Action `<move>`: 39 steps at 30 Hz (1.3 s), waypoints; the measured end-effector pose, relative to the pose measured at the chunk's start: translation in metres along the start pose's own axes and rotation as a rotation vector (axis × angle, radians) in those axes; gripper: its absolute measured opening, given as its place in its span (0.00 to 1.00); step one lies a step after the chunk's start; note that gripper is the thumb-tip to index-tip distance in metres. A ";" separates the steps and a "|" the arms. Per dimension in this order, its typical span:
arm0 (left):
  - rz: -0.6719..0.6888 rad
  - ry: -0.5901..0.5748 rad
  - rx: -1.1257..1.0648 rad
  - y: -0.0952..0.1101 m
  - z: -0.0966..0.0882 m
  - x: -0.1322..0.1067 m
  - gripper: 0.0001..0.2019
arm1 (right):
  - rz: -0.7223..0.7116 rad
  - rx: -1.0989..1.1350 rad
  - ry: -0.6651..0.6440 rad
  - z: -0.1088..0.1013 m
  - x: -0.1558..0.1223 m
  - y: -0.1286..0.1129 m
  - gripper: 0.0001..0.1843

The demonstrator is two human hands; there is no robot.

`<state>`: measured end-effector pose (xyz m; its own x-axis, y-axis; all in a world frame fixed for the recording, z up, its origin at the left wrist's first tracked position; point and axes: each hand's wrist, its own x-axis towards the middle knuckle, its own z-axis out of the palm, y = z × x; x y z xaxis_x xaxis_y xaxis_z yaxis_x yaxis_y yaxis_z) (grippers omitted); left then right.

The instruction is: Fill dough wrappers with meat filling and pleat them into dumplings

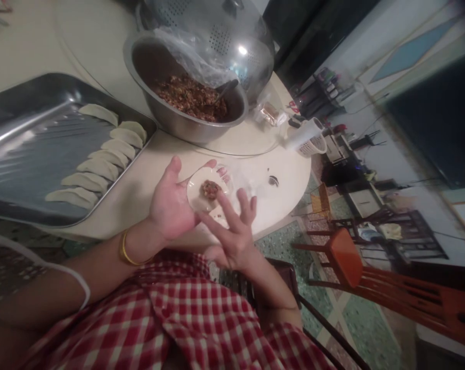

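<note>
My left hand lies palm up and cups a round dumpling wrapper with a small lump of meat filling in its middle. A gold bangle circles that wrist. My right hand hovers just right of the wrapper with fingers spread, the index fingertip touching the wrapper's lower edge. It holds nothing. Both hands are over the near edge of the pale round table.
A steel bowl of minced filling with a spoon stands behind the hands, under a steel colander. A metal tray at the left holds several folded dumplings. An orange chair stands at the right.
</note>
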<state>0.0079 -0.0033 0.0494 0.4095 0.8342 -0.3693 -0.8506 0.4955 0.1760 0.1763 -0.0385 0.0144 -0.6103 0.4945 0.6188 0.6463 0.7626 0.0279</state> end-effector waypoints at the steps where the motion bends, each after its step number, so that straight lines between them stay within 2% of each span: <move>1: 0.012 -0.006 -0.011 0.000 0.000 0.002 0.34 | 0.029 0.013 0.062 -0.004 -0.005 0.007 0.34; 3: 0.019 -0.012 -0.030 0.000 0.000 0.004 0.35 | 0.133 -0.019 0.181 -0.011 -0.017 0.030 0.31; 5: 0.014 0.006 -0.026 -0.002 0.003 0.007 0.35 | 0.302 -0.114 0.203 -0.016 -0.031 0.059 0.28; 7: -0.011 0.024 -0.005 -0.003 0.005 0.008 0.35 | 0.540 -0.209 0.114 -0.019 -0.045 0.091 0.29; 9: -0.032 0.019 0.014 -0.004 0.006 0.010 0.35 | 0.747 -0.197 0.006 -0.019 -0.058 0.120 0.31; 12: 0.010 -0.019 0.030 -0.005 0.005 0.014 0.34 | 0.895 -0.169 -0.111 -0.017 -0.069 0.149 0.33; 16: 0.029 -0.072 0.058 -0.008 0.001 0.020 0.33 | 0.910 -0.191 -0.205 -0.007 -0.067 0.162 0.31; 21: -0.006 0.063 0.022 -0.008 0.006 0.022 0.33 | 0.808 -0.201 -0.284 0.004 -0.061 0.164 0.28; 24: 0.003 0.090 0.009 -0.006 0.010 0.022 0.33 | 0.757 -0.196 -0.259 -0.002 -0.061 0.166 0.29; 27: -0.011 0.037 -0.002 -0.006 0.008 0.024 0.35 | 0.691 -0.205 -0.062 -0.015 -0.059 0.157 0.32; 29: -0.017 0.003 -0.007 -0.006 0.005 0.026 0.36 | 0.598 -0.194 0.089 -0.023 -0.054 0.138 0.32; 30: -0.020 -0.004 -0.008 -0.006 0.005 0.026 0.36 | 0.551 -0.169 0.121 -0.026 -0.050 0.125 0.30; 32: -0.023 -0.005 -0.007 -0.008 0.004 0.026 0.36 | 0.411 -0.096 0.146 -0.026 -0.038 0.093 0.28; 34: -0.020 -0.008 -0.002 -0.010 0.005 0.024 0.34 | 0.241 -0.010 0.199 -0.019 -0.022 0.061 0.27; 35: -0.022 -0.015 0.001 -0.011 0.005 0.023 0.33 | 0.175 0.003 0.181 -0.014 -0.014 0.047 0.27; 37: -0.053 -0.041 0.007 -0.012 0.004 0.019 0.32 | 0.114 -0.046 0.126 -0.001 0.003 0.026 0.30; 39: -0.093 -0.084 0.010 -0.013 0.002 0.016 0.32 | 0.100 -0.127 0.073 0.010 0.018 0.016 0.33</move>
<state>0.0262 0.0037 0.0433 0.5134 0.8015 -0.3068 -0.8042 0.5741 0.1540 0.1708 -0.0134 0.0181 -0.5086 0.5302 0.6784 0.7573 0.6504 0.0595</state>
